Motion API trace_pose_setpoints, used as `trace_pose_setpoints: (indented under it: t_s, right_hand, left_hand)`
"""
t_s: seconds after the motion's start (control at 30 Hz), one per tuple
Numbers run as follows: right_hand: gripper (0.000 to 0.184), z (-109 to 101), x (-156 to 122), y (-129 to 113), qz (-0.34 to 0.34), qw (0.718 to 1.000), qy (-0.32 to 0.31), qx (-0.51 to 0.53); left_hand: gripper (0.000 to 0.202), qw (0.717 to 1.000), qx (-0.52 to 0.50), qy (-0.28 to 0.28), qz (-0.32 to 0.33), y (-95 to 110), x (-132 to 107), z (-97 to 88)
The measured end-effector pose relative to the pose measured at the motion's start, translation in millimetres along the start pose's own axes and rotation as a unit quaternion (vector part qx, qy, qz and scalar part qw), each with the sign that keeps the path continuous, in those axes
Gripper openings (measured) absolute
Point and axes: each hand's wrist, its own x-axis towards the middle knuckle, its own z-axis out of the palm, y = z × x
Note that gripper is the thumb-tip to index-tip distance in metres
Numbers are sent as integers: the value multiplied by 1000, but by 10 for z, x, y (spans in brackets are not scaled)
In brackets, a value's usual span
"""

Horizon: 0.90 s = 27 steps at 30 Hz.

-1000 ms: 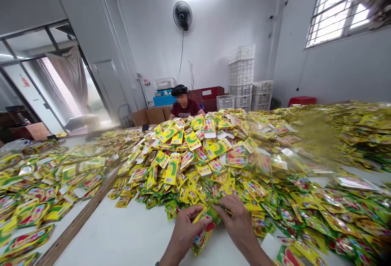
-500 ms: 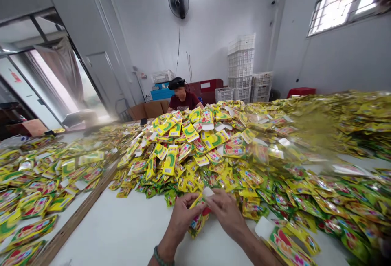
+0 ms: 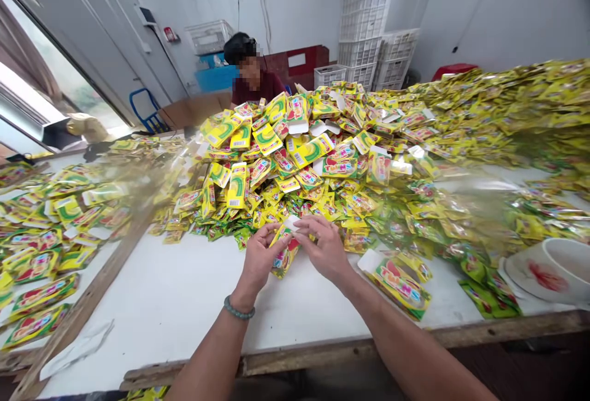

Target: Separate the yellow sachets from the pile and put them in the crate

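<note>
My left hand (image 3: 254, 261) grips a small yellow carton (image 3: 284, 255) with red and green print, fingers wrapped round its side. At the carton's upper end is a raised white flap (image 3: 291, 223), where my right hand (image 3: 326, 249) pinches with thumb and fingers. Part of the carton is hidden behind my fingers. Just beyond both hands rises a heap of similar yellow cartons (image 3: 237, 183), with yellow and green sachets (image 3: 359, 238) around its foot. Another carton (image 3: 402, 284), its white flap open, lies on the table by my right forearm.
A white mug with a red flower (image 3: 550, 272) stands at the right. A wooden strip (image 3: 99, 287) divides the white table (image 3: 170, 303) on the left, with more cartons (image 3: 43, 250) beyond it. Behind the heap sits another person (image 3: 258, 85). White crates (image 3: 366, 14) are stacked at the wall.
My view has tilted downward, bringing the table's front edge and the mug into sight. Both hands keep hold of the same carton, with little change in their grip.
</note>
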Motion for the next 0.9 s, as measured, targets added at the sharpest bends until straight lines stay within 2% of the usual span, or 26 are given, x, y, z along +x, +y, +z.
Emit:
trace_pose_setpoints:
  t_s: [0.1,0.13,0.2,0.27,0.33,0.43,0.53,0.6,0.67,0.73,0.83,0.9]
  right_hand:
    - [21,14,24,39,36,994,60,84]
    - [26,34,28,55,57,989,50,126]
    - [34,93,24,87,96,971,-7,219]
    - [37,153,9,113,118,951,-45,281]
    - [33,187,-10,132,120,952,-38,279]
    - [21,185,-30,147,109,969,-38,219]
    - [22,167,-32,141,103,978,-54,171]
    - [18,161,-24,128,115,972,-51,197]
    - [30,151,-14,115,127,961,-49,242]
    - [41,125,-4,103,118,963,-60,233]
    - [24,68,4,81,80,980,-80,165]
    - [25,39,4,62,76,980,-84,161]
  left_hand:
    - [55,998,-5,27,51,29,-2,28]
    - [55,997,-2,35,68,36,-5,35]
    - [52,995,8,40,94,41,-18,45]
    - [47,993,34,23,108,32,-36,45]
    - [43,991,75,-9,110,11,-51,34]
    - [35,985,134,-48,95,-21,-60,4]
    - [30,987,132,-60,70,-31,-56,-16]
    - [31,993,89,-53,54,-19,-50,-13]
    - [35,998,35,-30,49,1,-41,-2]
    - [41,999,-11,3,50,22,-31,4]
    - [44,997,-45,37,43,37,-20,-9]
    - [44,997,-43,44,44,31,-19,-24]
